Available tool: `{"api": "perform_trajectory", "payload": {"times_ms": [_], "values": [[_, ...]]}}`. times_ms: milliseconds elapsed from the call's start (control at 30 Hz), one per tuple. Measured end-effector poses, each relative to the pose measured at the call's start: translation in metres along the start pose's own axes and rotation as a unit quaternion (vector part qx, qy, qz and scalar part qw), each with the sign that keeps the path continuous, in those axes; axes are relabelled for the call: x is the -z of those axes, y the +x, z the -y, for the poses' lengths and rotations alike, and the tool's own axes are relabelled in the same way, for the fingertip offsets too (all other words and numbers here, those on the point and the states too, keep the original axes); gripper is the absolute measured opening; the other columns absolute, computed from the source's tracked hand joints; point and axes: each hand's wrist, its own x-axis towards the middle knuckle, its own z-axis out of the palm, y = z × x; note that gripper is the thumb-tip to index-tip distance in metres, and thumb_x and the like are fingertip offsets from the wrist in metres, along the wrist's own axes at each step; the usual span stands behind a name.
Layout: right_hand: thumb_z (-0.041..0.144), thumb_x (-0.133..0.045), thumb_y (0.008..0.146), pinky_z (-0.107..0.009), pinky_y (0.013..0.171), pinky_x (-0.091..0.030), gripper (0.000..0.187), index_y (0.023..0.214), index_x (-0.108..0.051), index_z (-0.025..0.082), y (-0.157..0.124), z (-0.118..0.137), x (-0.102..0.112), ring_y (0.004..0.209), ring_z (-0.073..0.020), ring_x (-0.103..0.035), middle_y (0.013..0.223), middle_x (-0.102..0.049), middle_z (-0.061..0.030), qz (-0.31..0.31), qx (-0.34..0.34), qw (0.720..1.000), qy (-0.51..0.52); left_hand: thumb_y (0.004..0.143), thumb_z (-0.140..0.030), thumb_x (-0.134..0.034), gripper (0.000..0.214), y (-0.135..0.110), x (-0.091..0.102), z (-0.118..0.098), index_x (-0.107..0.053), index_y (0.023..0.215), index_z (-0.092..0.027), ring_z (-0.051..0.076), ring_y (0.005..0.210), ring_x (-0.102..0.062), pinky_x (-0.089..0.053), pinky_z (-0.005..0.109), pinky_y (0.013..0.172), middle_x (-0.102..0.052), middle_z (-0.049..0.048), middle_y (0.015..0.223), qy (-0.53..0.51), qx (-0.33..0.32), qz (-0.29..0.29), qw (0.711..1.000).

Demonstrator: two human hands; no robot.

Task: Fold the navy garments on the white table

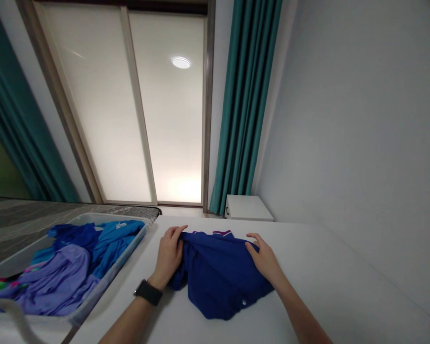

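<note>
A dark blue shirt (218, 272) with a striped collar edge, white and reddish, is bunched on the white table (308, 267). A small round white mark shows near its lower edge. My left hand (172, 251), with a black watch on its wrist, grips the shirt's upper left corner, where a sleeve hangs down. At the upper right corner, my right hand (264, 257) pinches the cloth between thumb and fingers. Between both hands the top edge is drawn fairly straight, and the lower part rests in loose folds.
To the left, a translucent plastic bin (118, 267) holds several crumpled blue and purple clothes (64, 272). A curved grey bar (14, 310) is at the lower left. Beyond the table stand a white cabinet (249, 208), a teal curtain (241, 110) and frosted sliding doors (168, 124). A wall (361, 143) borders the right.
</note>
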Motion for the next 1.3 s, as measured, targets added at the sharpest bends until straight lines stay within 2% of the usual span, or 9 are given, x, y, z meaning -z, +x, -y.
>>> {"api": "perform_trajectory", "payload": {"times_ms": [200, 300, 400, 533, 800, 933, 1067, 1167, 1300], "values": [[0.029, -0.032, 0.095, -0.033, 0.082, -0.046, 0.038, 0.128, -0.051, 0.022, -0.002, -0.02, -0.01, 0.1, -0.0231, -0.065, 0.116, -0.067, -0.0095, 0.001, -0.038, 0.985, -0.171, 0.09, -0.013, -0.045, 0.027, -0.018, 0.007, -0.04, -0.062, 0.109, -0.021, 0.023, 0.098, -0.055, -0.042, 0.041, 0.086, -0.062, 0.0085, 0.103, 0.024, -0.162, 0.015, 0.986], [0.024, -0.026, 0.097, -0.032, 0.083, -0.045, 0.04, 0.132, -0.047, 0.019, -0.001, -0.025, -0.012, 0.106, -0.0234, -0.063, 0.122, -0.063, -0.012, -0.003, -0.041, 0.978, -0.206, 0.089, -0.016, -0.047, 0.026, -0.028, 0.007, -0.07, -0.062, 0.109, -0.022, 0.021, 0.093, -0.056, -0.042, 0.039, 0.085, -0.063, 0.0067, 0.098, -0.017, -0.236, 0.16, 0.958], [0.021, -0.023, 0.098, -0.031, 0.08, -0.045, 0.042, 0.135, -0.044, 0.018, 0.001, -0.031, -0.008, 0.105, -0.0226, -0.062, 0.12, -0.062, -0.0124, -0.019, -0.052, 0.97, -0.235, 0.083, -0.032, -0.061, 0.037, -0.032, 0.005, -0.084, -0.059, 0.12, -0.025, 0.024, 0.098, -0.056, -0.042, 0.041, 0.09, -0.062, 0.0068, 0.106, -0.018, -0.243, 0.3, 0.922], [0.018, -0.026, 0.097, -0.03, 0.072, -0.045, 0.043, 0.134, -0.047, 0.02, 0.002, -0.033, -0.002, 0.089, -0.0213, -0.064, 0.112, -0.06, -0.0115, -0.029, -0.047, 0.957, -0.283, 0.07, -0.054, -0.072, 0.072, -0.032, 0.002, -0.076, -0.049, 0.134, -0.028, 0.031, 0.119, -0.05, -0.025, 0.053, 0.111, -0.056, 0.0094, 0.128, -0.019, -0.245, 0.364, 0.898], [0.024, -0.043, 0.093, -0.039, 0.1, -0.035, 0.038, 0.128, -0.057, 0.025, -0.008, -0.007, -0.017, 0.112, -0.0245, -0.052, 0.122, -0.06, -0.0083, 0.019, 0.174, 0.935, -0.31, 0.074, -0.03, -0.07, 0.06, -0.028, 0.0, -0.062, -0.052, 0.132, -0.027, 0.026, 0.126, -0.048, -0.021, 0.049, 0.117, -0.056, 0.007, 0.134, -0.021, -0.217, 0.386, 0.896], [0.028, -0.045, 0.094, -0.04, 0.101, -0.031, 0.032, 0.12, -0.064, 0.027, -0.012, -0.003, -0.029, 0.112, -0.0237, -0.053, 0.123, -0.064, -0.0052, 0.054, 0.13, 0.927, -0.349, 0.079, -0.02, -0.063, 0.059, -0.026, -0.007, -0.045, -0.048, 0.136, -0.027, 0.025, 0.131, -0.044, -0.021, 0.049, 0.117, -0.052, 0.0059, 0.139, 0.03, -0.22, 0.349, 0.91], [0.028, -0.042, 0.095, -0.041, 0.098, -0.03, 0.034, 0.119, -0.064, 0.024, -0.01, -0.001, -0.028, 0.107, -0.0242, -0.056, 0.117, -0.067, -0.0074, 0.04, 0.061, 0.913, -0.401, 0.081, -0.011, -0.057, 0.058, -0.021, -0.008, -0.025, -0.048, 0.135, -0.027, 0.029, 0.132, -0.041, -0.031, 0.051, 0.11, -0.045, 0.0083, 0.144, 0.141, -0.166, 0.231, 0.948], [0.026, -0.039, 0.095, -0.042, 0.092, -0.032, 0.034, 0.114, -0.067, 0.021, -0.008, 0.001, -0.02, 0.101, -0.0258, -0.058, 0.109, -0.068, -0.01, 0.034, 0.026, 0.9, -0.435, 0.085, -0.01, -0.049, 0.045, -0.018, -0.003, -0.017, -0.055, 0.127, -0.024, 0.028, 0.113, -0.054, -0.045, 0.045, 0.094, -0.054, 0.0107, 0.129, 0.194, -0.082, 0.17, 0.963], [0.026, -0.039, 0.095, -0.041, 0.087, -0.034, 0.034, 0.102, -0.072, 0.018, -0.01, 0.003, -0.012, 0.097, -0.0266, -0.058, 0.102, -0.068, -0.0123, 0.041, 0.024, 0.896, -0.441, 0.09, -0.02, -0.045, 0.035, -0.021, -0.007, -0.008, -0.056, 0.123, -0.018, 0.024, 0.095, -0.061, -0.049, 0.039, 0.086, -0.06, 0.011, 0.108, 0.165, -0.006, 0.175, 0.971]]}}
